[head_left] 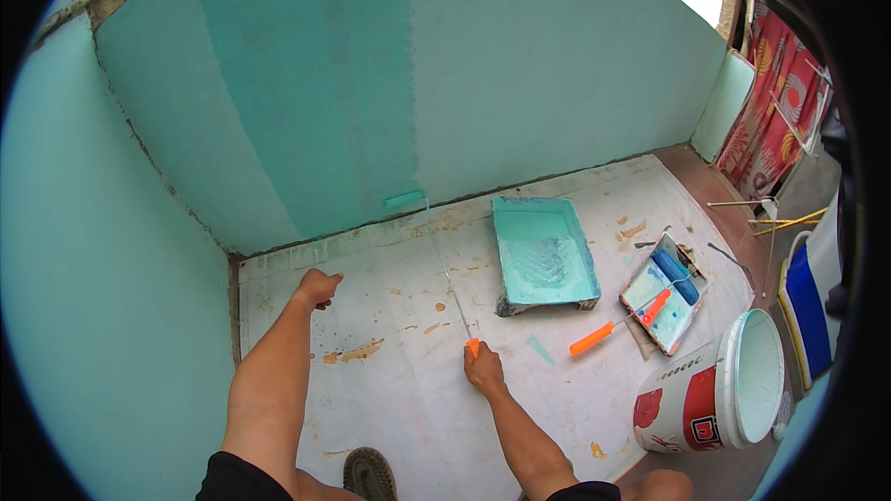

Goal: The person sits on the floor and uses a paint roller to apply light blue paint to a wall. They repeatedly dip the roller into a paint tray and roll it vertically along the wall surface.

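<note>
My right hand (pixel 484 368) is closed round the orange handle of a paint roller (pixel 448 280). The roller's long thin metal rod reaches forward to a small teal sleeve, which is at the foot of the green wall (pixel 557 65); whether it touches the wall I cannot tell. Above it runs a broad, darker teal band of paint (pixel 316 65). Loosely curled, my left hand (pixel 318 289) hangs over the floor sheet with nothing seen in it. To the right of the rod, a paint tray (pixel 588 250) holds pale turquoise paint.
A stained white sheet (pixel 408 427) covers the floor. On the right lie a smaller tray (pixel 665 339) with a blue roller (pixel 676 276), another orange-handled roller (pixel 592 339), and a tilted white-and-red bucket (pixel 677 399). A red patterned cloth (pixel 766 97) hangs beyond. My shoe (pixel 369 475) shows below.
</note>
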The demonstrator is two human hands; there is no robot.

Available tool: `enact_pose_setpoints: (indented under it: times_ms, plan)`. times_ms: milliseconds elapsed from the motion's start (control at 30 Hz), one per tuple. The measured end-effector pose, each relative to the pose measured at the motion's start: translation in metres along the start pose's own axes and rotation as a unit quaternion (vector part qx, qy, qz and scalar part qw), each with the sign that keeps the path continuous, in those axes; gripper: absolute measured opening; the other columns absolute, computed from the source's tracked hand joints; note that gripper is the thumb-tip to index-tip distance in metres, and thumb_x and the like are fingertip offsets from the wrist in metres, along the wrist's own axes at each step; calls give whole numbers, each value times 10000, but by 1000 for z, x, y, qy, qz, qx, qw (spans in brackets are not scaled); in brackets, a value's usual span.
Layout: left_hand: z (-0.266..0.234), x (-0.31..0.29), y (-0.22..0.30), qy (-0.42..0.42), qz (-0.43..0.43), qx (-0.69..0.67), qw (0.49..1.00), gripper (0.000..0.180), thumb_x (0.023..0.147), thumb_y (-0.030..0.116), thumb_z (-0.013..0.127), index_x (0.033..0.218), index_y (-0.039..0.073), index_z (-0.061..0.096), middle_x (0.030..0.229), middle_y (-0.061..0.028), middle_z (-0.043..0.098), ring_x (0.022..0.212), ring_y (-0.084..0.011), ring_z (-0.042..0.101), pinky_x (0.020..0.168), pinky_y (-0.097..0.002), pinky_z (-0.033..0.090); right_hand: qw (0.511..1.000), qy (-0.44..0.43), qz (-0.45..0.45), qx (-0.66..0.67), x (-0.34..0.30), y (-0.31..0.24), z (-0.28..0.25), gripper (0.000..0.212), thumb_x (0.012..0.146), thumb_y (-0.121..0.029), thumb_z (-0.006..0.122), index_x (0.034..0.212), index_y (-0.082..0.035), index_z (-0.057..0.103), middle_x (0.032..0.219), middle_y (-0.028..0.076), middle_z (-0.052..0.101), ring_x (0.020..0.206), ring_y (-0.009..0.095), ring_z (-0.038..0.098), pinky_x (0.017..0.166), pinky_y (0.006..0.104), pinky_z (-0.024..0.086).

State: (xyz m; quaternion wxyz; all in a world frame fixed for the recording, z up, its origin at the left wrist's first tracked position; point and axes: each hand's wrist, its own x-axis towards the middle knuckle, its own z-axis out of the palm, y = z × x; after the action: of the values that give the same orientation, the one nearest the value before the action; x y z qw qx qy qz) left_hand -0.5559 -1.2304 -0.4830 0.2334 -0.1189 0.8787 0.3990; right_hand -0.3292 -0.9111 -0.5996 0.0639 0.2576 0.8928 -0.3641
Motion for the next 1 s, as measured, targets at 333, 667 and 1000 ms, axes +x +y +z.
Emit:
enact_pose_setpoints:
  times_ms: [333,667,1000]
  plan:
    - [1,1,1,-2,-2,14,1000,461,926,399,626,941,-61,638,806,-116,620,569,-193,587,504,-346,515,1000,-6,8,-1,0,1,0,452,938,-398,530,1108,19,568,989,333,654,966,497,632,858,544,510]
    - [2,1,1,-2,-9,20,1000,442,934,392,623,960,-49,650,819,-115,623,576,-196,588,504,-347,513,1000,-6,17,-17,-1,0,-1,460,937,-405,529,1108,19,577,997,331,655,973,493,634,863,543,512]
    - [1,-1,-1,-3,-10,23,1000,446,937,387,620,971,-56,647,811,-113,618,573,-191,587,504,-345,512,1000,-10,15,-9,-1,1,-2,463,935,-403,529,1089,30,589,995,332,656,973,489,636,869,532,512]
